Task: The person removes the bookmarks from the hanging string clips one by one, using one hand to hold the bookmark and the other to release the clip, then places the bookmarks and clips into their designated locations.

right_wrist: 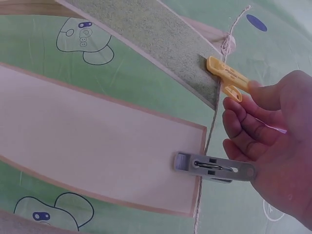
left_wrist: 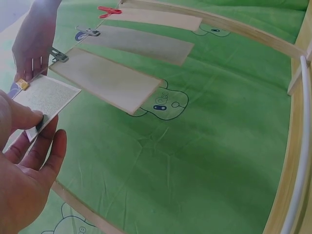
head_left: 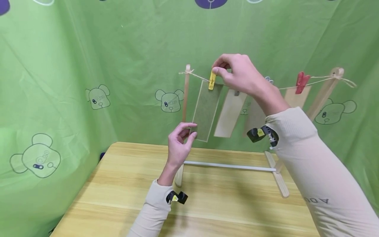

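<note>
Your right hand (head_left: pixel 240 74) is pinching the top of the yellow clothespin (head_left: pixel 212 80) between thumb and forefinger, right where it is sitting on the twine line (head_left: pixel 288 87). That grip is clenched on the peg's upper end, while its lower end is biting the top edge of the green strip (head_left: pixel 206 110). The strip is hanging at the left end of the line, just beside the left wooden post (head_left: pixel 186 93), tilting a little to the left at the bottom.

Your left hand (head_left: pixel 179 146) is pinching the strip's lower left corner between thumb and fingers, so that grip is grasping the strip as well.

To the right along the line, a pale strip (head_left: pixel 230 113) is hanging from a grey clothespin (right_wrist: pixel 214 167), just beside your right hand. Farther right, a red clothespin (head_left: pixel 302 82) is holding another strip near the right post (head_left: pixel 324 93). The wooden rack is standing on the surface (head_left: pixel 124 187), with a white crossbar (head_left: pixel 229 166) joining its feet, and a green cloth with bear prints (head_left: pixel 97 49) is hanging behind.
</note>
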`<state>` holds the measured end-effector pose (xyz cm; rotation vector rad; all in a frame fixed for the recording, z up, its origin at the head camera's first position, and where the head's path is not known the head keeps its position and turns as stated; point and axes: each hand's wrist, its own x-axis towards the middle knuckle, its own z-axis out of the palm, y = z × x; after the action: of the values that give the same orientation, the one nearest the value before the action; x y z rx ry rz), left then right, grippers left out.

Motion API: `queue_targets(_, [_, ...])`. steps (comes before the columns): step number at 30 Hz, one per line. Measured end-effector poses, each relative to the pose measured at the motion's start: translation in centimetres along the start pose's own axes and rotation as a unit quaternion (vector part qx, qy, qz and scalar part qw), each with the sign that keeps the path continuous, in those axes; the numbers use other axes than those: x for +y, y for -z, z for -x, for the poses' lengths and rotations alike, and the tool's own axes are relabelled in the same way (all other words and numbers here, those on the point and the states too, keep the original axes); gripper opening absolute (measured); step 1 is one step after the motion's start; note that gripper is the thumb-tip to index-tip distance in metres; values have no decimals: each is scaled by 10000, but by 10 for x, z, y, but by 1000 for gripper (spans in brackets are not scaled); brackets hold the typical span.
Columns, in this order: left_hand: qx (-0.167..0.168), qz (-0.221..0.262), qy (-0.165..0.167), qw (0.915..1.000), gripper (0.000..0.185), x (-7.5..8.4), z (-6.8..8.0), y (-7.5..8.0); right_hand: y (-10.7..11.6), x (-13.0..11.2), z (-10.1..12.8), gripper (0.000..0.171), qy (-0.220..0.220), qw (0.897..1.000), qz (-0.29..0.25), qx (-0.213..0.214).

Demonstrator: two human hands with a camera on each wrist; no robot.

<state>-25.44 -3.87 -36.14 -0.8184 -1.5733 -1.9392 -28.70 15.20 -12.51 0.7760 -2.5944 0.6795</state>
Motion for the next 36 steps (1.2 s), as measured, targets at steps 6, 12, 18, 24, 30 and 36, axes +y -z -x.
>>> queue_targets(6, [37,10,-4,10000,29,1,-2,0,0,-1,0,26,-100,9996,-150,222])
queue_targets(12, [63,13,17,10000,29,1,-1,1,1,-2,-1,25,-200,9988,-257,378])
queue_targets(18, [79,16,81,9999,29,0,-1,1,3,-4,-2,27,-267,9971,-310,636])
queue_targets(24, [67,8,125,9999,30,1,0,2,4,-3,-1,28,-327,9953,-365,832])
queue_targets(30, [81,-1,125,9999,30,2,1,3,4,-4,-3,28,-351,9939,-315,994])
queue_targets(36, [111,-55,145,9998,30,1,4,6,4,-5,-2,26,-388,9888,-384,1390])
